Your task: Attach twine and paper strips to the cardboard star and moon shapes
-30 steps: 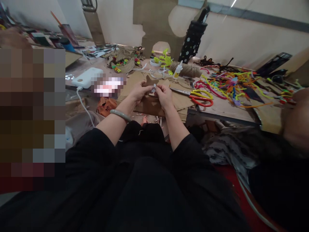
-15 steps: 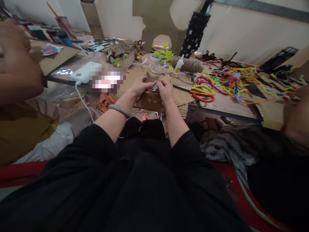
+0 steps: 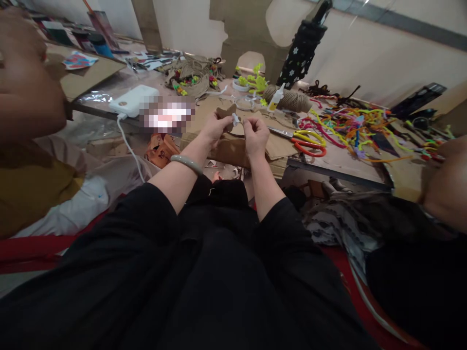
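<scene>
Over the cardboard sheets [image 3: 206, 109], my left hand [image 3: 216, 130] pinches a small white crumpled piece [image 3: 235, 119] between thumb and fingertips. My right hand [image 3: 257, 137] is close beside it, a small gap away, its thumb and forefinger pressed together. Whatever lies in that right pinch is too small to make out. Behind my left fingertips shows a brown cardboard piece with a pointed edge [image 3: 224, 113]; whether I hold it is unclear. Scissors with yellow and red handles [image 3: 309, 144] lie just right of my right hand. A small glue bottle [image 3: 276, 98] stands behind my hands.
A twine roll [image 3: 292, 101], a heap of cords with coloured beads [image 3: 193, 75] and bright pipe cleaners [image 3: 355, 129] lie along the table. At left are a white power bank [image 3: 134, 99] with a cable and a blurred-out bright patch. People sit close on both sides.
My hands have drawn slightly apart, the right moving away from the white piece, which stays in my left fingers. The whole view has shifted a little.
</scene>
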The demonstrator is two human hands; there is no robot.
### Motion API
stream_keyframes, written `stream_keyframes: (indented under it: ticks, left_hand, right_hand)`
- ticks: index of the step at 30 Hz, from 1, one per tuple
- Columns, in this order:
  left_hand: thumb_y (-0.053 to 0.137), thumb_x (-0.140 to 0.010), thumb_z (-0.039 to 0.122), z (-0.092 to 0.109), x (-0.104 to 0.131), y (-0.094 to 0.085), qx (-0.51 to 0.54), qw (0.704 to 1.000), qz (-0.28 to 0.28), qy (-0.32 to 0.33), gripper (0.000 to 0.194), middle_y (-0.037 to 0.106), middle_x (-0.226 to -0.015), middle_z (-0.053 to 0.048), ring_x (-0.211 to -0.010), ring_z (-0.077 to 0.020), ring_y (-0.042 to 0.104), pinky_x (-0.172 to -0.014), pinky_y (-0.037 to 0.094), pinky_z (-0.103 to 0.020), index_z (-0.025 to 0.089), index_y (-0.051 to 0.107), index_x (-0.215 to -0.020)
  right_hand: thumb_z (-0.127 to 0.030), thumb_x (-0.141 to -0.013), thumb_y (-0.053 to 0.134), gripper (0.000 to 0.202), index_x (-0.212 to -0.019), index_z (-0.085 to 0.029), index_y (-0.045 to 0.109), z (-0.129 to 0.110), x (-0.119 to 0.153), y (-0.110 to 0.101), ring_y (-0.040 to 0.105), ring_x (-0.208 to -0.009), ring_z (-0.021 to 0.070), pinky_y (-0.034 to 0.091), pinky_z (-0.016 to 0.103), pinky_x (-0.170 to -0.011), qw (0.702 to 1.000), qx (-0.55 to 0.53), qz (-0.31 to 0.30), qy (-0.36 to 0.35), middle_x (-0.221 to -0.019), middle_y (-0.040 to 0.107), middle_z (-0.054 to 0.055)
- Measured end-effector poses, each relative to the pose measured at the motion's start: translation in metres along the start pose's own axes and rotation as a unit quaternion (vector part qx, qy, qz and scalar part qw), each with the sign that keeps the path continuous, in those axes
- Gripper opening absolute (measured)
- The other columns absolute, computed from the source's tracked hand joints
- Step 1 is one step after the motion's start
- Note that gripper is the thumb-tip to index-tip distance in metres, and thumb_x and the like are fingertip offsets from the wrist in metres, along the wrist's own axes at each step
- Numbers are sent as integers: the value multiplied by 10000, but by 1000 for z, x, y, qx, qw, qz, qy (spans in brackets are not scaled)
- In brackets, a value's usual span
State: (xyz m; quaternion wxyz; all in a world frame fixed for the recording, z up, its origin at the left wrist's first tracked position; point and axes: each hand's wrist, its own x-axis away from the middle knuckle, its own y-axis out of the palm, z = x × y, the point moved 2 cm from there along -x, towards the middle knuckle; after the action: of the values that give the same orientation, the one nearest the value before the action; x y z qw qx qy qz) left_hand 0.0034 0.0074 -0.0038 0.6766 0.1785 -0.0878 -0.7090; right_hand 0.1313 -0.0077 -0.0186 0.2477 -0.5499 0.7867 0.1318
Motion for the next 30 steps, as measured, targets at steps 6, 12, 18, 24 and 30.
stream_keyframes:
  ticks: [6, 12, 18, 24, 30]
  left_hand:
    - [746, -596, 68, 3, 6, 3, -16, 1000, -9, 12, 177, 597, -623, 27, -581, -76, 516, -613, 433, -214, 160, 613, -668]
    - [722, -638, 33, 6, 8, 6, -52, 998, -20, 24, 166, 629, -644, 40, -680, -84, 564, -697, 460, -184, 183, 659, -674]
    - [667, -665, -14, 6, 10, 8, -66, 997, -35, 29, 198, 655, -674, 29, -725, -96, 585, -762, 459, -194, 178, 705, -697]
    - [648, -692, -10, 4, 7, 7, -77, 995, -50, 38, 195, 639, -654, 31, -698, -93, 565, -763, 448, -198, 176, 710, -693]
    - [698, -656, -16, 2, 2, 6, -79, 995, -50, 23, 176, 645, -686, 15, -720, -105, 588, -805, 439, -231, 156, 709, -689]
  right_hand:
    - [-520, -810, 564, 316, -773, -209, 605, 3, -3, 5, 493, -604, 92, 433, 253, -632, 998, 1, -68, 18, -635, 534, -41]
    - [-585, -802, 558, 377, -736, -215, 575, 10, -7, 6, 523, -633, 90, 473, 265, -691, 998, 20, -66, 12, -677, 547, -38]
    - [-570, -800, 566, 373, -708, -208, 570, 12, -9, 6, 518, -623, 94, 467, 269, -683, 997, 29, -70, 20, -662, 561, -33]
    - [-511, -805, 583, 322, -714, -202, 577, 15, -12, 6, 516, -627, 91, 462, 257, -679, 997, 16, -76, 28, -660, 572, -36]
    - [-518, -815, 564, 322, -742, -204, 569, 23, -15, 7, 521, -664, 94, 456, 264, -705, 995, 7, -93, 34, -680, 547, -38]
